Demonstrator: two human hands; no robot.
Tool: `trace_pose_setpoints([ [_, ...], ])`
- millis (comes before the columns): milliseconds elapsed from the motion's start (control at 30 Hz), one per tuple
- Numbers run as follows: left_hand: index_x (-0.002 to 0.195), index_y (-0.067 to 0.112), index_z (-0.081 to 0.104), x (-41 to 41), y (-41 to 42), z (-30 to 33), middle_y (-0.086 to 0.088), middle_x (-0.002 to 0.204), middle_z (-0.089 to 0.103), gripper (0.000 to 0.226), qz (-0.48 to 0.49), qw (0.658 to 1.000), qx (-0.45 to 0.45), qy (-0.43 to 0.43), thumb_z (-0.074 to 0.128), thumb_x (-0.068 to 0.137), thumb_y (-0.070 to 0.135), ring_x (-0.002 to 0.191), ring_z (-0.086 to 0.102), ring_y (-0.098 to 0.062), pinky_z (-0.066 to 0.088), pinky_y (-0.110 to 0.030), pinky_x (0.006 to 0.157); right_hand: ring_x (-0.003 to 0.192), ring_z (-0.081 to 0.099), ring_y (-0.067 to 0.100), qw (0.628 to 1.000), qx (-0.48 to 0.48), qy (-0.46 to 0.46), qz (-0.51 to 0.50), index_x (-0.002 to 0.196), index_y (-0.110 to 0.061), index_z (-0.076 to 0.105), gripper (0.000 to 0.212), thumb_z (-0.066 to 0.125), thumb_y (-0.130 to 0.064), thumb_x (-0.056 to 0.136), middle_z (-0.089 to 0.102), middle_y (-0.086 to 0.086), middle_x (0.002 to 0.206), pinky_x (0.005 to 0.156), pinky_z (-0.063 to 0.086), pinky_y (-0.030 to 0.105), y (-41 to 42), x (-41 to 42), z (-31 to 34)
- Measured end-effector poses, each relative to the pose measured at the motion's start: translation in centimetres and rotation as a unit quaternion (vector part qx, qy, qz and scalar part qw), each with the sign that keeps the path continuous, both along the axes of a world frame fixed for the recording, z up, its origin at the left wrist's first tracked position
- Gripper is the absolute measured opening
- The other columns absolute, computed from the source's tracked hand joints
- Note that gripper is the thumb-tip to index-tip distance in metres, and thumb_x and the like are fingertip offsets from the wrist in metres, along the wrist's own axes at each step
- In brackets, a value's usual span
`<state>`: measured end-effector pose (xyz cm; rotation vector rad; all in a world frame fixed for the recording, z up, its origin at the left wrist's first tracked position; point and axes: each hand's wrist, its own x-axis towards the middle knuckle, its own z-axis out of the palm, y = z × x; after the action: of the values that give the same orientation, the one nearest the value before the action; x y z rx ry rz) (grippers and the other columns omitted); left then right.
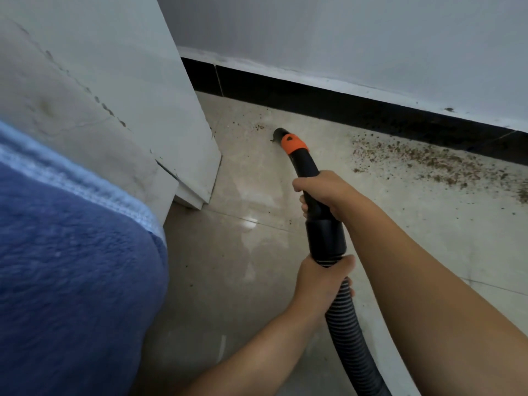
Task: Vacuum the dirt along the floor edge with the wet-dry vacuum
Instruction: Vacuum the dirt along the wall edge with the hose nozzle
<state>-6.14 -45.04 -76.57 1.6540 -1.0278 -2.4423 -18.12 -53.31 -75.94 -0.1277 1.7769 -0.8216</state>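
Most of the view is pale tiled floor (257, 281) meeting a white wall (371, 38) whose foot carries a black skirting strip (343, 105). At the left stands a white cabinet or door panel (120, 90), its lower corner chipped, and a blue fleece cloth with a paler stitched hem (63, 267) fills the lower left. Brown dirt (434, 161) lies scattered along the floor just in front of the skirting on the right, with a thinner sprinkle (259, 127) near the nozzle. A ribbed black vacuum hose (351, 332) rises from the bottom edge into a smooth black cuff, then a curved black handle tube bearing an orange collar (294, 143). Its dark nozzle tip (277, 135) sits low over the floor, near the skirting and left of the main dirt patch; whether it touches the tile cannot be told. Right hand (323, 192) grips the handle tube above the cuff, fingers curled round it and pressed together. Left hand (323, 278) grips the hose where it enters the cuff, fingers wrapped round the ribbing.
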Motion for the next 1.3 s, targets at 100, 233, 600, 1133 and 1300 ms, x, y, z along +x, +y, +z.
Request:
trace_pose_setpoints([
  [100,0.093,-0.001,0.059,-0.3,1.2,0.2,-0.011,0.064,0.059,0.020,0.000,1.000,0.004,0.009,0.068,0.084,0.014,0.044,0.057,-0.013,0.049,-0.021,0.048,0.042,0.047,0.018,0.999,0.006,-0.013,0.030,0.087,-0.006,0.050,0.009,0.059,-0.005,0.083,0.049,0.008,0.058,0.046,0.045,0.026,0.9,-0.2,0.5],
  [233,0.088,0.000,0.058,-0.1,1.1,0.1,-0.007,0.059,0.059,0.016,0.017,1.000,0.009,0.002,0.067,0.084,0.013,0.042,0.057,-0.011,0.047,-0.019,0.046,0.042,0.047,0.017,0.998,0.010,-0.013,0.055,0.087,-0.007,0.051,0.008,0.058,-0.005,0.084,0.050,0.007,0.059,0.046,0.046,0.025,0.5,0.4,0.6],
  [600,0.088,0.006,0.056,-0.8,-6.3,-0.4,-0.009,0.063,0.058,0.013,0.035,0.999,0.013,0.014,0.067,0.086,0.013,0.046,0.057,-0.016,0.052,-0.026,0.052,0.046,0.051,0.017,0.999,-0.041,-0.004,0.019,0.101,-0.003,0.050,0.019,0.060,-0.006,0.084,0.053,0.007,0.060,0.049,0.050,0.028,-5.8,-0.7,0.2],
  [1133,0.087,0.008,0.057,-1.5,-6.1,0.1,-0.008,0.064,0.056,0.013,0.034,0.998,0.047,0.021,0.068,0.086,0.014,0.050,0.056,-0.018,0.051,-0.022,0.047,0.039,0.052,0.015,1.000,-0.022,0.011,0.017,0.102,-0.002,0.050,0.021,0.061,-0.007,0.084,0.054,0.007,0.058,0.046,0.050,0.026,-5.5,-1.7,-0.2],
  [1300,0.091,0.006,0.057,-1.8,-7.0,-0.4,-0.008,0.065,0.058,0.016,0.059,0.997,0.040,0.015,0.069,0.085,0.015,0.051,0.056,-0.018,0.052,-0.025,0.051,0.045,0.053,0.016,0.998,-0.023,0.011,0.058,0.104,-0.003,0.050,0.022,0.060,-0.008,0.085,0.055,0.007,0.061,0.049,0.052,0.028,-7.2,-1.3,0.0],
])
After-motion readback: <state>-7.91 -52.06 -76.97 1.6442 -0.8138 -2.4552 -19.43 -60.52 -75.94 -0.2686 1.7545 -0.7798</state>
